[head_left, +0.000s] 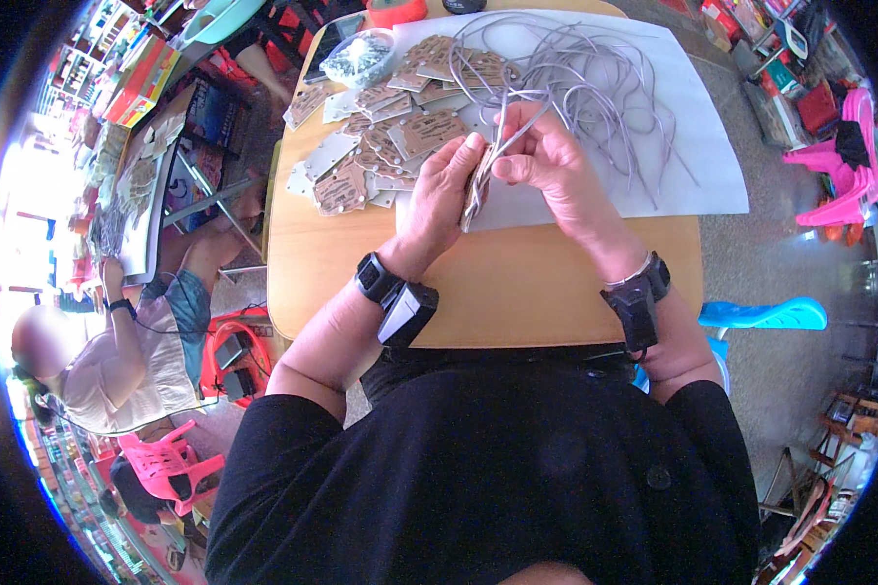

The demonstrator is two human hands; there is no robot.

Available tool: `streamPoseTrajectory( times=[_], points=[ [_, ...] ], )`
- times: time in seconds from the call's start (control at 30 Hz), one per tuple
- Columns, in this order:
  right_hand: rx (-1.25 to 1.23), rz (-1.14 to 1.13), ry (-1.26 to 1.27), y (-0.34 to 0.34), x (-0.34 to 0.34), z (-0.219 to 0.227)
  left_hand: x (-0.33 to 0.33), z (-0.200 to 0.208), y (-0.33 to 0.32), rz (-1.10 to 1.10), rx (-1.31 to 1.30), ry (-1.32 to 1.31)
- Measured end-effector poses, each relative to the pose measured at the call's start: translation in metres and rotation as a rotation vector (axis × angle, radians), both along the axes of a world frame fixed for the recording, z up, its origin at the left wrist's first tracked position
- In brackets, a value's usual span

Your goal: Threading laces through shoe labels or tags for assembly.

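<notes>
Above the table, my left hand (437,195) is closed around a brown printed tag (479,185) held on edge, with pale cord along it. My right hand (553,171) is closed at the tag's upper right side, thumb and fingers pinching a grey-lilac flat cord (525,129). How the cord passes through the tag is hidden by my fingers. Left of and beyond my hands lies a loose pile of brown and white tags (400,141), some with small white round dots. A tangle of the same grey-lilac cords (605,83) spreads beyond my right hand.
White sheet (707,180) covers the far part of the wooden table (351,268). A clear tub (359,60) of small pieces stands at the far left, near a red container (397,10). Another person (132,361) sits to the left; a blue stool (766,314) stands at right.
</notes>
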State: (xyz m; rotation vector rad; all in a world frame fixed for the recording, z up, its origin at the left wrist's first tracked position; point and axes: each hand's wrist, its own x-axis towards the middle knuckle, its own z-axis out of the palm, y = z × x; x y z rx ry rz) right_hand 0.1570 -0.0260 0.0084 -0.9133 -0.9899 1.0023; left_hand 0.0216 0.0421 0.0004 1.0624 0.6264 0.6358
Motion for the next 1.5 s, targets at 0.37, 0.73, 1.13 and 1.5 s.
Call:
streamPoseTrajectory(
  times=[0.37,0.73,1.13,1.5],
  points=[
    [-0.065,0.123,0.192,-0.001,0.011,0.009,-0.003,-0.001,0.004,-0.156,0.064,0.053],
    [0.048,0.037,0.426,0.009,0.017,-0.01,-0.004,0.002,0.002,-0.184,0.06,0.093],
    [-0.04,0.093,0.176,0.006,0.033,0.004,-0.011,-0.01,0.014,0.066,-0.01,-0.075],
    [0.05,-0.018,0.469,0.0,0.066,0.009,-0.007,-0.007,0.011,-0.034,0.48,0.41]
  ],
)
